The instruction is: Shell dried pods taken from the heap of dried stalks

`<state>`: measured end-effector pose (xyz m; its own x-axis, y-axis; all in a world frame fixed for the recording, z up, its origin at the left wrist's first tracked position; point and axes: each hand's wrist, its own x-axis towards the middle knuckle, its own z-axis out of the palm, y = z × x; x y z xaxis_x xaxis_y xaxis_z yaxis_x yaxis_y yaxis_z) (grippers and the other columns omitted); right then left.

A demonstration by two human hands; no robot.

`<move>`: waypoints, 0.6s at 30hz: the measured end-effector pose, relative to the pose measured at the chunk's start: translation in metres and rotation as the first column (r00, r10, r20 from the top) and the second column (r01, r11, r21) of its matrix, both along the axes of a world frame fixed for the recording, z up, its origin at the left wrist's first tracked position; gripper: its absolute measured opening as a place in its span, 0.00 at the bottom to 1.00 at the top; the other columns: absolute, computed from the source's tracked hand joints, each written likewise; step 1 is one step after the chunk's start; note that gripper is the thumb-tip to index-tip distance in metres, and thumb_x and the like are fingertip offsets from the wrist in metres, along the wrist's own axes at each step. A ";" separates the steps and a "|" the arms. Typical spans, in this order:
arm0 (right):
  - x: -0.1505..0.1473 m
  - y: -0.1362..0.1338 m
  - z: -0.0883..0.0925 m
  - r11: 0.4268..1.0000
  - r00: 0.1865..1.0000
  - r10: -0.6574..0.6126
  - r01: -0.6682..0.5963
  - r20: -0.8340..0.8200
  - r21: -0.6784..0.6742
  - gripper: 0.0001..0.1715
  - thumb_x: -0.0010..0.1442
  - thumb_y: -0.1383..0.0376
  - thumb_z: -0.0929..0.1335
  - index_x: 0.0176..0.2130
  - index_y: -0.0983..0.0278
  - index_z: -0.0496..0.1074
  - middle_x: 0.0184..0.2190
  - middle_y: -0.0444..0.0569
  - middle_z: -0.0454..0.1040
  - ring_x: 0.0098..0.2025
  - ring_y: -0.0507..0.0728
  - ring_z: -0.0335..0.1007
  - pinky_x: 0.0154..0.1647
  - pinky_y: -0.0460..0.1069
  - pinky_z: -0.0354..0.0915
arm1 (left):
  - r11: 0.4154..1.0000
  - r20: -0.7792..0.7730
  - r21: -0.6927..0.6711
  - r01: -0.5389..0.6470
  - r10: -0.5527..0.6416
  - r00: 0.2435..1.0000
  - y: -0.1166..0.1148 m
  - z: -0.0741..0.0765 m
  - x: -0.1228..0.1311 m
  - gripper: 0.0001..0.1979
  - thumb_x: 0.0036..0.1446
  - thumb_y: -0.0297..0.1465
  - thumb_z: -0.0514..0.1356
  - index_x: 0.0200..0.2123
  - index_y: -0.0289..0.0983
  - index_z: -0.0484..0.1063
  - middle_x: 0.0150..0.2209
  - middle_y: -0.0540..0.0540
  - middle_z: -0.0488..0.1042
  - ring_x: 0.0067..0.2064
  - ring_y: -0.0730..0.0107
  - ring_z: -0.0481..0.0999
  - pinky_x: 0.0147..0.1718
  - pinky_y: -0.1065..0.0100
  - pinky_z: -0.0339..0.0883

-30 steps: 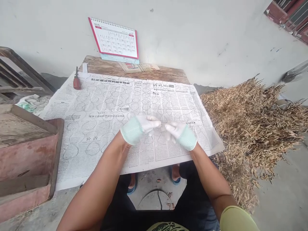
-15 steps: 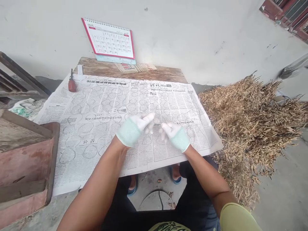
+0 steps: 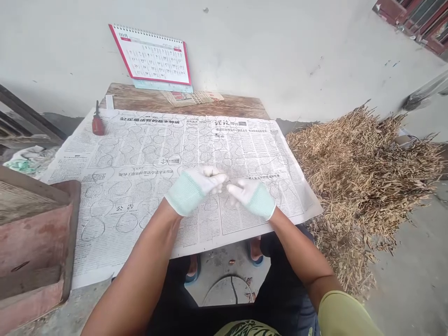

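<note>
Both my hands wear white gloves with pale green cuffs and hover close together over a spread newspaper [image 3: 147,154] on a low wooden table [image 3: 196,105]. My left hand [image 3: 199,184] has its fingers curled in, fingertips pointing right. My right hand [image 3: 247,193] faces it, thumb and fingers pinched toward the left hand's fingertips. The two hands nearly touch. I cannot make out anything held between them.
A red-handled tool [image 3: 97,124] lies at the newspaper's far left corner. A desk calendar [image 3: 154,58] leans on the wall, a leaflet [image 3: 194,97] in front of it. A heap of dry stalks [image 3: 353,182] lies right; a reddish wooden crate [image 3: 38,242] stands left.
My hands stay close together over the paper, fingers shifting slightly; the right hand's fingers have drawn in toward the left. The view has drifted a little to the right.
</note>
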<state>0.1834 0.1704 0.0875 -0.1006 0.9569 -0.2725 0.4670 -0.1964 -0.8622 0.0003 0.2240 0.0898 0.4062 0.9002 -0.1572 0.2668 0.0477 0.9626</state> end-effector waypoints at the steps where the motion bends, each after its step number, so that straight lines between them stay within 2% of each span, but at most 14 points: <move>1: 0.004 0.001 0.002 1.000 1.000 0.007 -0.007 0.007 0.015 0.17 0.72 0.55 0.69 0.37 0.64 0.78 0.27 0.44 0.81 0.26 0.50 0.77 0.32 0.45 0.69 | 1.000 -0.019 -0.006 0.014 -0.014 1.000 -0.001 0.003 -0.001 0.16 0.53 0.44 0.67 0.24 0.39 0.72 0.22 0.50 0.73 0.26 0.69 0.71 0.27 0.67 0.65; 5: 0.016 0.007 0.008 0.988 0.991 -0.050 0.067 -0.121 0.140 0.21 0.71 0.50 0.69 0.38 0.64 0.79 0.31 0.47 0.82 0.33 0.52 0.79 0.40 0.48 0.73 | 0.993 -0.127 -0.021 0.115 -0.117 0.985 -0.009 0.013 -0.003 0.15 0.57 0.41 0.65 0.23 0.40 0.69 0.20 0.52 0.68 0.27 0.70 0.70 0.26 0.69 0.61; 10: 0.016 0.012 0.004 0.973 0.951 -0.039 0.106 -0.308 0.203 0.25 0.68 0.45 0.70 0.36 0.62 0.80 0.32 0.47 0.83 0.32 0.53 0.78 0.39 0.50 0.75 | 0.979 -0.201 -0.035 0.203 -0.205 0.958 -0.017 0.016 0.000 0.12 0.58 0.39 0.62 0.25 0.39 0.71 0.20 0.53 0.68 0.24 0.72 0.65 0.24 0.69 0.58; 14: 0.015 0.013 -0.002 0.958 0.926 -0.030 0.134 -0.377 0.252 0.19 0.70 0.50 0.69 0.45 0.61 0.82 0.32 0.44 0.82 0.33 0.52 0.78 0.42 0.51 0.77 | 0.979 -0.215 -0.030 0.201 -0.203 0.955 -0.017 0.012 0.003 0.11 0.58 0.38 0.62 0.27 0.40 0.73 0.17 0.53 0.66 0.23 0.70 0.64 0.22 0.68 0.56; 18: 0.017 0.014 -0.005 0.953 0.932 -0.037 0.141 -0.361 0.267 0.16 0.69 0.58 0.69 0.52 0.60 0.81 0.32 0.43 0.82 0.33 0.52 0.79 0.44 0.52 0.77 | 0.983 -0.230 -0.070 0.172 -0.184 0.956 -0.015 0.011 0.004 0.09 0.55 0.38 0.64 0.28 0.41 0.74 0.16 0.53 0.66 0.22 0.68 0.67 0.23 0.68 0.60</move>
